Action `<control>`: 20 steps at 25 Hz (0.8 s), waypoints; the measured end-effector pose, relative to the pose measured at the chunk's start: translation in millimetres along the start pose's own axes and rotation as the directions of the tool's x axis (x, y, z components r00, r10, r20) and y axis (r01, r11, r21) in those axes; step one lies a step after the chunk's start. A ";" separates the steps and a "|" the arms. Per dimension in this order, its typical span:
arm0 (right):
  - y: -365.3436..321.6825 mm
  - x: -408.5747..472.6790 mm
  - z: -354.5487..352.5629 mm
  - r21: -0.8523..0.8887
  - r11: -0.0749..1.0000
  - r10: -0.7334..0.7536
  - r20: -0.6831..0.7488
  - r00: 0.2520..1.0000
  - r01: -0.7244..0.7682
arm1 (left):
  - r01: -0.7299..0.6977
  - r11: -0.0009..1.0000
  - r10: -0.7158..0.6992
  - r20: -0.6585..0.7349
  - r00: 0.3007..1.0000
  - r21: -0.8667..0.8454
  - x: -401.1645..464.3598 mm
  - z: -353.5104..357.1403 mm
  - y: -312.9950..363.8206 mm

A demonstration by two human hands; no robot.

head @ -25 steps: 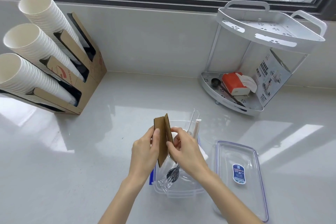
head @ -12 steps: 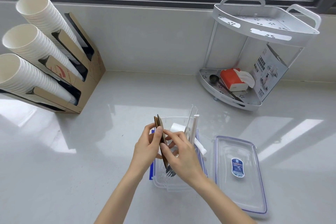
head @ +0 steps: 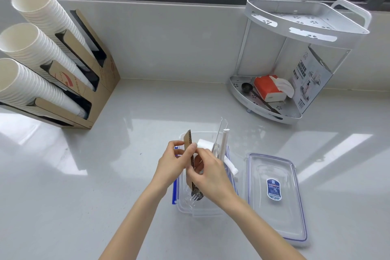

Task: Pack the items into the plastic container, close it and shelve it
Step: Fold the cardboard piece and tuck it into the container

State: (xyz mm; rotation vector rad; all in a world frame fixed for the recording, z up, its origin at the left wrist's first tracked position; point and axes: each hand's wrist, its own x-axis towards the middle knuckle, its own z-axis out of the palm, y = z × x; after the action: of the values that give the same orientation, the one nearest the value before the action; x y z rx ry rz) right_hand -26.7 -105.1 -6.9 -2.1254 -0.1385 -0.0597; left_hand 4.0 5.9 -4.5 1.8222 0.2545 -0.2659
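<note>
Clear plastic container [head: 185, 207] sits open near the desk's front edge, already holding straws, a white roll and cutlery. Both hands, left [head: 172, 164] and right [head: 211, 175], pinch a brown cardboard sleeve [head: 187, 139] upright inside it. Its transparent lid [head: 276, 213] lies alongside; closing and shelving remain.

Two hands: left hand [head: 172, 164], right hand [head: 211, 175]. One plastic container [head: 185, 207], one lid [head: 276, 198], one cardboard sleeve [head: 187, 143]. Three paper-cup stacks [head: 42, 57]. One two-tier rack [head: 295, 65], one tissue pack [head: 269, 87].
</note>
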 end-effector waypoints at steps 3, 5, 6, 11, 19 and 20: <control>1.2 -0.1 7.7 -0.058 0.997 0.051 0.024 0.998 -0.049 | -0.083 0.983 0.091 -0.039 0.995 0.163 3.8 -1.8 -1.4; 2.9 -0.6 13.9 -0.100 0.991 0.099 0.075 0.992 -0.091 | -0.143 0.964 0.157 -0.044 0.987 0.226 3.8 -2.9 -4.4; 3.3 -0.8 16.4 -0.130 0.985 0.131 0.106 0.986 -0.117 | -0.166 0.953 0.182 -0.039 0.983 0.252 4.1 -3.9 -7.2; 8.8 -5.3 23.4 -0.235 0.958 0.223 0.239 0.945 -0.166 | -0.235 0.854 0.256 0.018 0.967 0.465 6.3 -2.2 -25.9; 11.6 -6.2 24.6 -0.247 0.950 0.266 0.321 0.909 -0.191 | -0.213 0.610 0.285 0.040 0.958 0.763 11.4 -3.3 -43.9; 11.5 -6.3 24.0 -0.245 0.950 0.270 0.331 0.904 -0.194 | -0.207 0.601 0.271 0.048 0.961 0.772 11.5 -2.7 -44.7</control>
State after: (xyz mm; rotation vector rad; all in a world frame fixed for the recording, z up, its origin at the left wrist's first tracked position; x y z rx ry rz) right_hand -31.8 -91.3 -29.9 -2.3286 -0.0944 0.4827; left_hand 1.2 20.6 -48.2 2.7119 -0.0934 -0.1110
